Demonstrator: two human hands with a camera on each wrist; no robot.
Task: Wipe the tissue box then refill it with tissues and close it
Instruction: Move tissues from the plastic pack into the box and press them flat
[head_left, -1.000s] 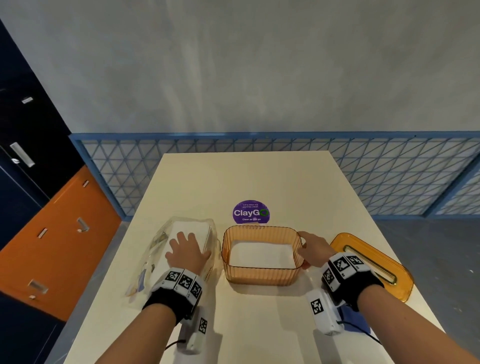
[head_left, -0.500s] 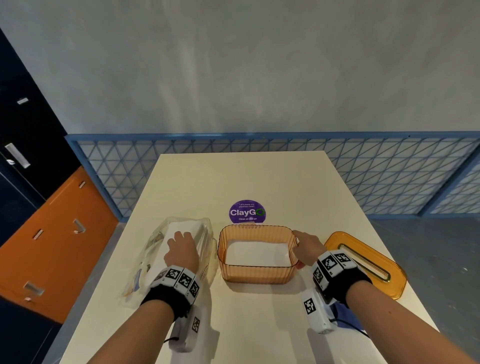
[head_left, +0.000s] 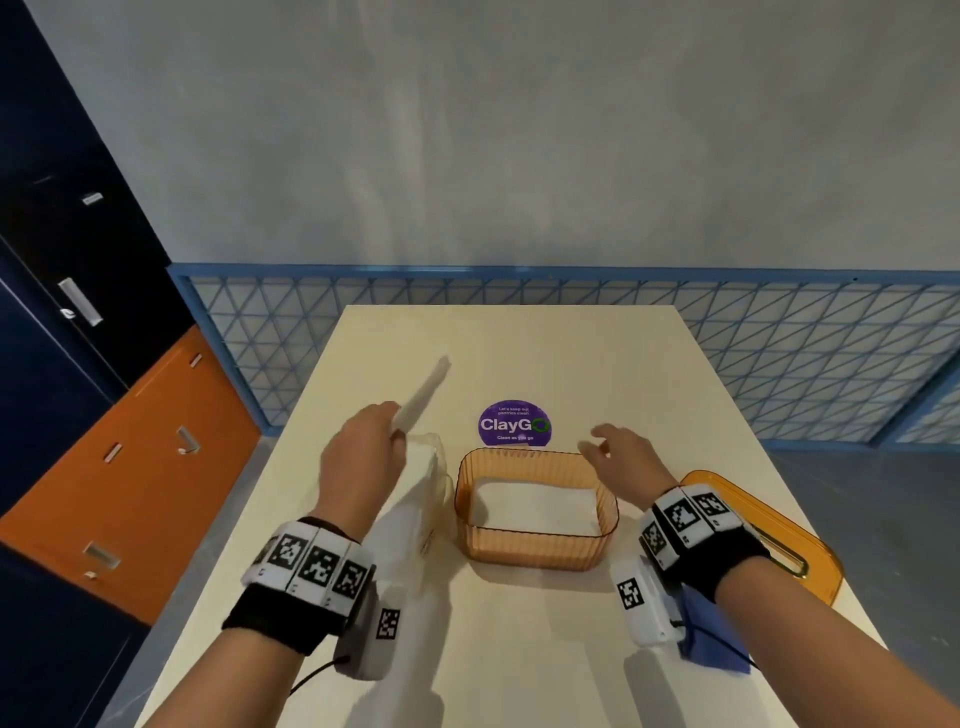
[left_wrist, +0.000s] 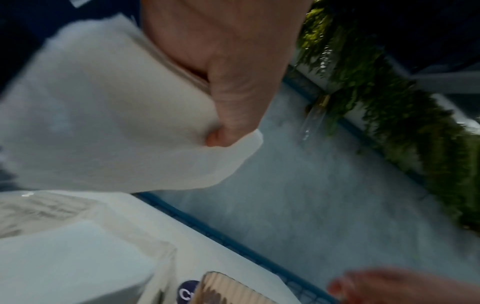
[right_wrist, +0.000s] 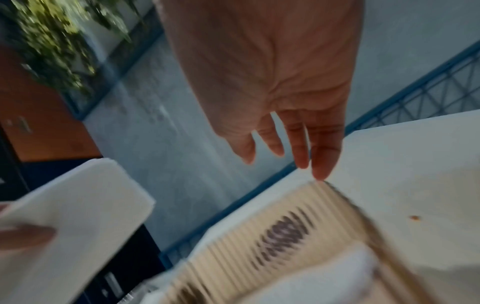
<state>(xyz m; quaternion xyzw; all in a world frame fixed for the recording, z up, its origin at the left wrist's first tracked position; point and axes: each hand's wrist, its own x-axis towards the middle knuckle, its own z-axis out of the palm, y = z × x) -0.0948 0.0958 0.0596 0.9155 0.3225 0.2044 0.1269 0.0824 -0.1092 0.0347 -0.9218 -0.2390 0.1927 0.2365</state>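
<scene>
The ribbed orange tissue box (head_left: 537, 545) stands open on the table with white tissues (head_left: 535, 506) lying in its bottom. My left hand (head_left: 363, 457) is raised above the clear tissue pack (head_left: 421, 499) and pinches a white stack of tissues (head_left: 423, 392) (left_wrist: 103, 123) between thumb and fingers. My right hand (head_left: 618, 457) hovers over the box's far right corner with its fingers (right_wrist: 298, 148) straight and spread, holding nothing. The orange lid (head_left: 769, 540) with its slot lies flat to the right of the box.
A purple round sticker (head_left: 513, 423) marks the table (head_left: 519, 348) behind the box. A blue cloth (head_left: 711, 639) lies under my right forearm. A blue mesh fence (head_left: 779, 353) runs behind the table, and orange and dark drawers (head_left: 104, 467) stand to the left.
My left hand has lifted a stack of tissues up out of the clear pack. My right hand has let go of the box's right rim and risen with its fingers spread.
</scene>
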